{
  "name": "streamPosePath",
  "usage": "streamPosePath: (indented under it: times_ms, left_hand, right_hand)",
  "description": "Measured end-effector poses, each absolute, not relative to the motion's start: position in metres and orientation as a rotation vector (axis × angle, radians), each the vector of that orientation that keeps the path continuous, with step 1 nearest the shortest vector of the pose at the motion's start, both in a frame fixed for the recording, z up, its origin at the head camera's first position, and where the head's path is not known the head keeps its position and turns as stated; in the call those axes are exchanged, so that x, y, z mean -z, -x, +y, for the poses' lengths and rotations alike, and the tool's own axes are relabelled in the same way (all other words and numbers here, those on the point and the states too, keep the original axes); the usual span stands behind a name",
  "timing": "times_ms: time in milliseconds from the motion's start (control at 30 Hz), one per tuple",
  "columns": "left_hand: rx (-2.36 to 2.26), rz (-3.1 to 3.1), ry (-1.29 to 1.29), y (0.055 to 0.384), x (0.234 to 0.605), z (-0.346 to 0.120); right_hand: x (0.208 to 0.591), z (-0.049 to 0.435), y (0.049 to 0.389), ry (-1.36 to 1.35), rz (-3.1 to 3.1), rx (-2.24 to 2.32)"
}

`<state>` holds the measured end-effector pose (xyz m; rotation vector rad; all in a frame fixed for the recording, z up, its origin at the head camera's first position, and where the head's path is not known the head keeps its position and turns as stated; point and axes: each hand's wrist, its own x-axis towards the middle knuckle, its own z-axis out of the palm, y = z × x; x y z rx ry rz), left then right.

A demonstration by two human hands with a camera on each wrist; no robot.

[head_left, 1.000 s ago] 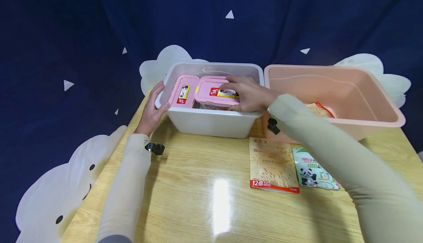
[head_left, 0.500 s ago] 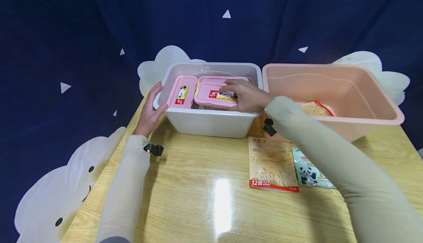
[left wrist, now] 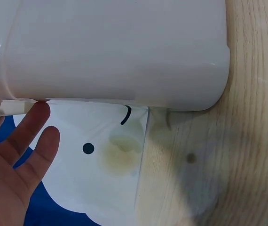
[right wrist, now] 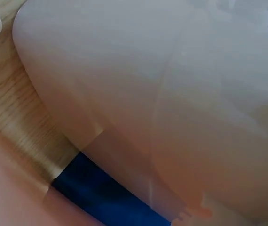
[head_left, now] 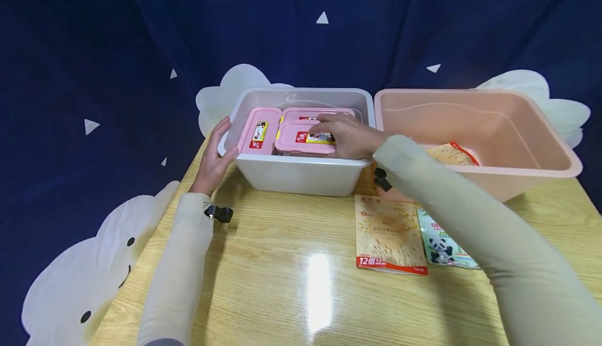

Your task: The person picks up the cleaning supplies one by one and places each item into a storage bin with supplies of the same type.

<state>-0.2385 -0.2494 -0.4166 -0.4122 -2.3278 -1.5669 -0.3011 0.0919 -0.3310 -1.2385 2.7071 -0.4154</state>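
Note:
A white plastic bin [head_left: 301,179] stands at the back of the table. My left hand [head_left: 213,155] touches its left side at the near corner; in the left wrist view, straight fingers [left wrist: 44,146] reach the bin's outer wall [left wrist: 115,52]. Inside the bin, my right hand [head_left: 352,137] grips the right end of a pink-lidded box [head_left: 288,139] with a red and yellow label. The hand covers that end, and its thumb is hidden. Behind it sits another pink-lidded box [head_left: 298,111], and a third pink-lidded box [head_left: 269,139] lies along the left wall.
A peach bin [head_left: 508,131] stands right beside the white one, with a beige packet [head_left: 451,153] inside. On the wooden table [head_left: 263,262], a beige pouch [head_left: 390,236] and a green panda packet [head_left: 442,244] lie in front. A dark blue curtain [head_left: 263,27] hangs behind.
The pink-lidded box in my right hand has sunk lower into the white bin and towards me, showing more of the box behind it. My left hand stays at the rim.

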Motion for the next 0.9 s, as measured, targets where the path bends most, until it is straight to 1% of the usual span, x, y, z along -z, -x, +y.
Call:
streamPosePath:
  times_ms: [133,467,900]
  left_hand:
    - [1.606,-2.295,0.428,0.2383,0.4186,-0.2487]
    - [1.568,-2.324,0.438,0.2373,0.4141,-0.2479]
    - [1.589,-2.322,0.413,0.2377,0.4153,-0.2466]
  right_hand:
    - [0.3334,0.0932,0.3010,1.293,2.709,0.427]
    - [0.3342,0.0941,0.2998,1.250,2.693,0.452]
    - [0.3370,0.0910,0.2987,1.249,2.722,0.339]
